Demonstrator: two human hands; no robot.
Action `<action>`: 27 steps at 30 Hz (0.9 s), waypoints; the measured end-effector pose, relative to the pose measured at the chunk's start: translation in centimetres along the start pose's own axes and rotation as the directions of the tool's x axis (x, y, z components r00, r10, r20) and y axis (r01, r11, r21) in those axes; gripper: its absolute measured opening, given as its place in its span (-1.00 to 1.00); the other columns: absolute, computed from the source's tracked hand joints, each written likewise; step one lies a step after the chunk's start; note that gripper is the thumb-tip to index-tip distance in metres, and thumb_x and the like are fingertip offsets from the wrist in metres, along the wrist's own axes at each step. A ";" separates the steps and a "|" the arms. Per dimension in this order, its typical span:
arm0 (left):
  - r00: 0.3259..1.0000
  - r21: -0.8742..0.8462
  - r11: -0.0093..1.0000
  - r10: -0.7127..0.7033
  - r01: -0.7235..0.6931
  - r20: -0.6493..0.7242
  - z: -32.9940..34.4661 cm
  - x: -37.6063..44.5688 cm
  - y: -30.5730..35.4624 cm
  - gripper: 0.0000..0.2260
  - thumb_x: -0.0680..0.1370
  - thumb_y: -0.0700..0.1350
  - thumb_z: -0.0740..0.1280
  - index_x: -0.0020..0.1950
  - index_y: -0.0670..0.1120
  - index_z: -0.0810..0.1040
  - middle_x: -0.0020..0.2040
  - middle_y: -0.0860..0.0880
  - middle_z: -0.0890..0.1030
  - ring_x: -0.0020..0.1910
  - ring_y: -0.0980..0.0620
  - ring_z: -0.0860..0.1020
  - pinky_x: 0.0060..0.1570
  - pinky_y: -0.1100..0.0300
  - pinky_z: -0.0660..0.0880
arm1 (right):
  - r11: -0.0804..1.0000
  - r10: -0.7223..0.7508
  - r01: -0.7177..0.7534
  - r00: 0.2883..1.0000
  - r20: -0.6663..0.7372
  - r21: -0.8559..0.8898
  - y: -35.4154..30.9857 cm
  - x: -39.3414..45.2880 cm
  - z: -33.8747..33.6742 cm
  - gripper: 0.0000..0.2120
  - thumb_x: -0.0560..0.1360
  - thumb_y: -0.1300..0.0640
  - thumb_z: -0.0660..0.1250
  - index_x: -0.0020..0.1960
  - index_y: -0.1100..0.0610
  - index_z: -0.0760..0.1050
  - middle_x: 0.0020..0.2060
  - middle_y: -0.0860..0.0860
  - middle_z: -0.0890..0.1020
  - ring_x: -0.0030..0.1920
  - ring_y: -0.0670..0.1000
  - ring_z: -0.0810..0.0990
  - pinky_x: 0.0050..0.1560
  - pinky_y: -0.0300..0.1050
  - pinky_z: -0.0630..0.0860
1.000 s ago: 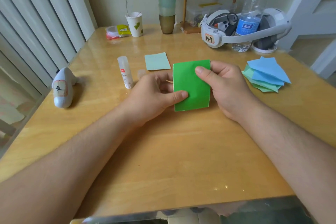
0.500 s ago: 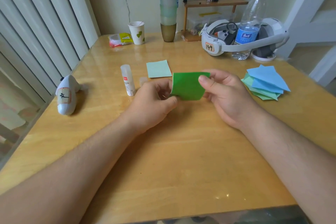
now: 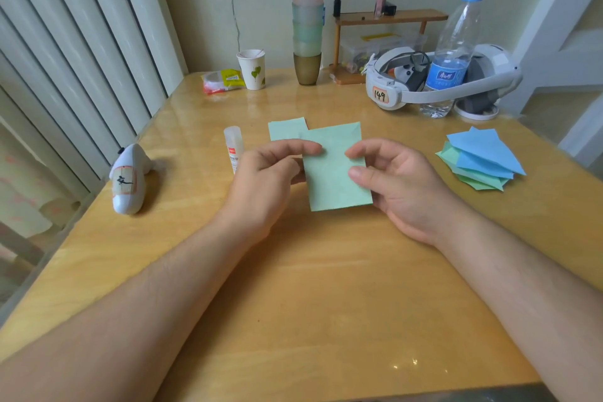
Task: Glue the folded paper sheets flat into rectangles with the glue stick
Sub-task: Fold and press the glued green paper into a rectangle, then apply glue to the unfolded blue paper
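Observation:
A folded paper sheet shows its pale green side, held just above the table between both hands. My left hand pinches its left edge, with the index finger lying over the top face. My right hand pinches the right edge with thumb and index finger. Just behind it, a pale green rectangle lies flat on the table. The capped glue stick stands upright to the left of my left hand. A stack of folded blue and green sheets lies to the right.
A white whale-shaped object lies near the left table edge. At the back stand a paper cup, a snack packet, a tower of stacked cups, a small wooden shelf, a white headset and a water bottle.
The sheet showed its bright green side before; both hands have turned it over, so the pale green side now faces up. The camera view has shifted slightly downward.

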State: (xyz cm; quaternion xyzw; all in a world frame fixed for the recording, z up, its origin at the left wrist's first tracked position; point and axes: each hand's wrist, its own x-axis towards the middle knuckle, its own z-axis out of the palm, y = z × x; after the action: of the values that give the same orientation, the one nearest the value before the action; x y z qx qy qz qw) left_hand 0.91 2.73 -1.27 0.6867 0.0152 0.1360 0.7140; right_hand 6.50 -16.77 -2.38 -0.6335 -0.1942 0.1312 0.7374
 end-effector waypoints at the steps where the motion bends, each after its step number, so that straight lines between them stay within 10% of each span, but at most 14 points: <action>1: 1.000 -0.008 1.000 -0.003 0.003 0.011 0.0 -0.1 0.1 -0.65 0.62 -0.42 0.17 0.06 -0.13 0.70 -0.10 -0.03 0.75 -0.09 0.00 0.71 0.05 0.13 0.61 | 0.997 -0.038 0.037 0.999 -0.019 -0.062 0.1 -0.1 0.0 -0.75 0.45 0.29 0.49 -0.02 -0.04 0.70 -0.06 0.10 0.59 -0.06 0.09 0.54 0.01 0.03 0.48; 6: 0.986 0.165 0.985 0.022 -0.049 0.163 -0.3 -0.4 -0.6 -0.52 0.51 -0.26 0.50 0.34 0.15 0.61 0.11 0.09 0.72 -0.03 -0.05 0.72 0.06 -0.04 0.62 | 0.985 -0.125 0.115 0.989 -0.076 -0.125 0.1 0.0 0.0 -0.64 0.46 0.37 0.50 0.07 -0.07 0.68 0.05 0.07 0.64 -0.13 0.02 0.62 -0.02 -0.03 0.57; 14: 0.956 0.296 0.954 -0.047 -0.043 0.289 -0.4 -0.5 -0.6 -0.24 0.50 -0.40 0.49 0.61 0.06 0.34 0.43 0.16 0.55 0.23 0.08 0.66 0.31 -0.03 0.57 | 0.979 -0.117 0.098 0.988 -0.099 -0.181 -0.3 -0.1 0.0 -0.49 0.55 0.43 0.40 0.25 -0.14 0.61 0.15 -0.08 0.60 -0.11 -0.01 0.61 -0.07 -0.20 0.58; 27: 0.999 0.105 0.994 -0.016 0.012 0.032 -1.1 0.9 -1.3 -0.73 0.40 -0.14 0.53 0.07 0.09 0.73 0.19 -0.21 0.65 -0.03 0.00 0.64 0.13 -0.06 0.63 | 0.890 -0.119 0.035 0.980 -0.158 -0.454 -1.1 1.7 0.4 -0.70 0.55 0.22 0.48 0.05 -0.20 0.66 -0.22 0.11 0.61 -0.27 0.01 0.52 -0.14 0.05 0.56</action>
State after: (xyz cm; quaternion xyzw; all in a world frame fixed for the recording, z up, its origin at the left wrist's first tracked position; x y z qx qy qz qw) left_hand 1.79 3.96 -2.44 0.7253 0.0155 0.1187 0.6779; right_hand 7.80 -15.83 -1.04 -0.7877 -0.1760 -0.0050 0.5903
